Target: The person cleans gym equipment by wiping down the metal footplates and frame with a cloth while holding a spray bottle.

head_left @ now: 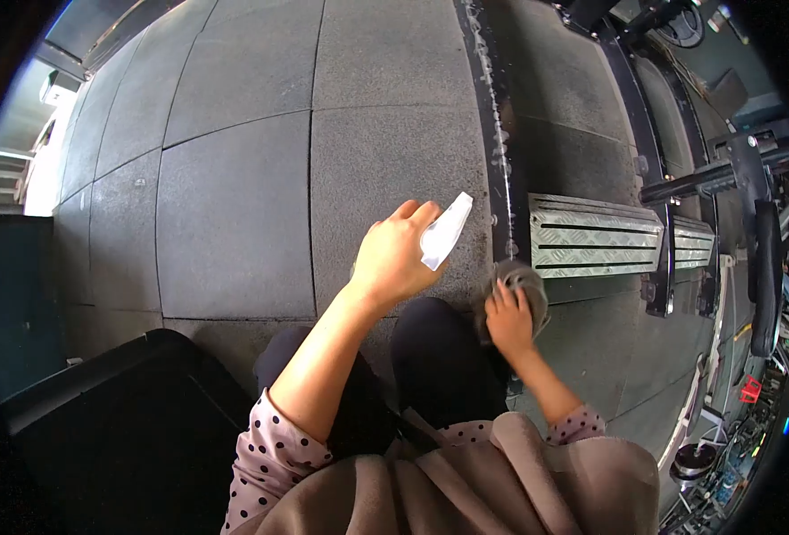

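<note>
My left hand [400, 252] is in the middle of the view, its fingers closed around a white spray bottle [446, 234]. Only the pale top, pointing up and right, shows; the hand hides the lower part. To the right, my right hand [512, 319] presses a crumpled grey-brown cloth [526, 280] against the near part of a black metal beam [492, 152]. Whitish scuffs and marks run along this beam beyond the cloth. Both hands are in front of my knees, apart from each other.
Dark rubber floor tiles [234, 223] spread out ahead and left. Right of the beam stands a silver tread-plate footplate [595, 236] in a black machine frame. A padded black bar [766, 276] is farther right. A black padded seat [127, 419] is at lower left.
</note>
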The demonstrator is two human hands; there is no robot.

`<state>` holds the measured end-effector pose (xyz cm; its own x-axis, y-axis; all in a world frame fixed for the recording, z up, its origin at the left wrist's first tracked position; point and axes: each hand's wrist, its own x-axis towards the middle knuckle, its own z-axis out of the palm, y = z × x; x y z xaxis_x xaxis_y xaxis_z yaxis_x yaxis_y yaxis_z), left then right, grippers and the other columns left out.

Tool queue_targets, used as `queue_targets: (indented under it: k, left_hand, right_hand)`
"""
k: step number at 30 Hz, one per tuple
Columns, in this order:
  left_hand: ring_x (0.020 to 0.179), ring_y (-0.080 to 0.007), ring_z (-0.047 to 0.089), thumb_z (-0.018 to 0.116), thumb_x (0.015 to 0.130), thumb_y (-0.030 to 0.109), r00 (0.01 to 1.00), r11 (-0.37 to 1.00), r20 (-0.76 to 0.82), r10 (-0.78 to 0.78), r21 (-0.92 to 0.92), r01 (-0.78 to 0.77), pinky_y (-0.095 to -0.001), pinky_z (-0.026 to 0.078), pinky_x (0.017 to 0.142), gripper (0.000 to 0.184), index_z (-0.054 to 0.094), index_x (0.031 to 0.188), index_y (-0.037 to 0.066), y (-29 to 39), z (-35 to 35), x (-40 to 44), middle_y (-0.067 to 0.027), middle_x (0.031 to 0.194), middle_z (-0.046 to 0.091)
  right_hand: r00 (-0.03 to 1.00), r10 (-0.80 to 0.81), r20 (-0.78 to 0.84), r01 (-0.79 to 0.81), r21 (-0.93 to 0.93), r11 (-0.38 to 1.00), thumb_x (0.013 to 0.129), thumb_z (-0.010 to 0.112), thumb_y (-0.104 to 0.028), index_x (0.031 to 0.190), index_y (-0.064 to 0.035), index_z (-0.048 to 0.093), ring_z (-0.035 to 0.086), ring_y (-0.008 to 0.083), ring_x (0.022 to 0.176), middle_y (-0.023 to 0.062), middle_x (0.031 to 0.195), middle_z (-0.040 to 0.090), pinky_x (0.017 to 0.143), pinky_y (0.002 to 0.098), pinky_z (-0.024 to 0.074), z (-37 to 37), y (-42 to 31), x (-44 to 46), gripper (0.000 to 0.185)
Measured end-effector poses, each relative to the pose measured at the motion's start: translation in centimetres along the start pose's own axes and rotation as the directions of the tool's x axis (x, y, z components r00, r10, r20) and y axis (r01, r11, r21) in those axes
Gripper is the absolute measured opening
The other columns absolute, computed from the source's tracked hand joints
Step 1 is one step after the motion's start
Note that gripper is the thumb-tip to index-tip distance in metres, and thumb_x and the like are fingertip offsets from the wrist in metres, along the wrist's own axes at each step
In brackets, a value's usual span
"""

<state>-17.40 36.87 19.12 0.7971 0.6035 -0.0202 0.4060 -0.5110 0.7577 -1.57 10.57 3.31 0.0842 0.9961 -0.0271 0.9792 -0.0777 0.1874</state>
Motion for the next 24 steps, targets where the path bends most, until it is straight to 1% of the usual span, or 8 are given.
queue_targets:
  k: [2, 4, 7, 10, 15, 18, 21, 24]
  left_hand:
    - [0.084, -0.0384, 0.062, 0.069, 0.07, 0.016, 1.0, 1.0, 0.014, 0.011, -0.002, -0.011, -0.0466, 0.05, 0.074, 0.038, 0.054, 0.103, 0.004, 0.2, 0.1, -0.3, -0.0166, 0.091, 0.057]
    - [0.083, -0.0384, 0.062, 0.069, 0.07, 0.016, 0.999, 1.0, 0.014, 0.031, -0.001, -0.031, -0.047, 0.05, 0.074, 0.037, 0.054, 0.101, 0.003, 0.3, 0.2, -0.6, -0.0165, 0.09, 0.056]
    - [0.083, -0.0382, 0.061, 0.068, 0.07, 0.016, 1.0, 1.0, 0.024, 0.017, -0.008, -0.016, -0.0468, 0.049, 0.074, 0.036, 0.053, 0.1, 0.003, 0.6, -0.3, -1.1, -0.016, 0.089, 0.056]
    - [0.084, -0.0378, 0.06, 0.067, 0.07, 0.015, 1.0, 1.0, 0.003, 0.022, -0.011, -0.022, -0.0463, 0.049, 0.074, 0.033, 0.053, 0.097, 0.003, 0.0, -0.5, -1.1, -0.0157, 0.087, 0.055]
    - [0.084, -0.0373, 0.058, 0.066, 0.069, 0.014, 0.999, 0.999, -0.034, 0.042, -0.012, -0.042, -0.0463, 0.047, 0.072, 0.029, 0.052, 0.092, 0.003, -0.4, -0.9, -1.4, -0.0157, 0.083, 0.053]
    - [0.083, -0.0372, 0.058, 0.065, 0.069, 0.013, 0.998, 0.999, -0.037, 0.043, -0.018, -0.044, -0.0463, 0.047, 0.072, 0.028, 0.051, 0.091, 0.003, -0.5, -1.0, -1.5, -0.0155, 0.083, 0.053]
    - [0.083, -0.0371, 0.058, 0.066, 0.069, 0.013, 0.998, 0.997, -0.017, 0.058, -0.044, -0.058, -0.046, 0.047, 0.072, 0.029, 0.051, 0.092, 0.003, -0.3, -1.1, -1.6, -0.0154, 0.082, 0.053]
    - [0.082, -0.0371, 0.058, 0.067, 0.069, 0.013, 0.996, 0.995, 0.008, 0.087, -0.049, -0.087, -0.0456, 0.047, 0.072, 0.029, 0.051, 0.091, 0.003, 0.1, -1.1, -1.6, -0.0154, 0.082, 0.053]
  right_hand:
    - [1.0, -0.022, 0.021, 0.022, -0.003, 1.0, 0.084, 0.055, -0.018, 0.096, -0.0079, 0.066, 0.054, 0.0246, 0.113, 0.0099, 0.107, 0.066, 0.108, 0.0448, 0.0326, -0.2, -2.0, -4.1, 0.019]
    - [0.982, -0.06, 0.177, 0.052, 0.048, 0.997, 0.083, 0.056, -0.017, 0.095, -0.0067, 0.066, 0.056, 0.0248, 0.106, 0.0105, 0.1, 0.067, 0.107, 0.0441, 0.0349, 0.0, -3.1, -6.8, 0.019]
    - [0.963, -0.106, 0.249, 0.077, 0.122, 0.99, 0.083, 0.055, -0.017, 0.094, -0.006, 0.067, 0.057, 0.0255, 0.103, 0.012, 0.094, 0.068, 0.108, 0.0431, 0.0338, 0.5, -2.4, -6.2, 0.019]
    - [0.955, -0.166, 0.246, 0.158, 0.052, 0.986, 0.085, 0.051, -0.02, 0.092, -0.0069, 0.065, 0.057, 0.0274, 0.107, 0.0134, 0.102, 0.067, 0.109, 0.0415, 0.0324, 2.6, -1.2, -3.1, 0.02]
    - [0.901, -0.03, 0.433, 0.076, -0.09, 0.993, 0.09, 0.047, -0.021, 0.097, -0.0075, 0.065, 0.053, 0.0279, 0.116, 0.0142, 0.104, 0.068, 0.114, 0.043, 0.0238, 4.2, -1.5, 1.9, 0.024]
    - [0.94, -0.123, 0.318, 0.156, -0.082, 0.984, 0.094, 0.046, -0.022, 0.1, -0.0043, 0.067, 0.054, 0.0297, 0.113, 0.0149, 0.104, 0.068, 0.113, 0.0436, 0.0261, 3.6, -1.2, -0.9, 0.028]
    - [0.945, -0.102, 0.309, 0.085, 0.069, 0.994, 0.09, 0.051, -0.018, 0.105, -0.0074, 0.065, 0.048, 0.0323, 0.124, 0.0102, 0.114, 0.066, 0.113, 0.0455, 0.0265, 0.8, -1.6, -4.9, 0.023]
    - [0.988, -0.101, 0.116, 0.08, 0.175, 0.981, 0.085, 0.061, -0.018, 0.115, -0.0127, 0.062, 0.037, 0.0368, 0.136, 0.0075, 0.134, 0.055, 0.113, 0.0498, 0.0268, -3.2, -1.2, -9.4, 0.03]
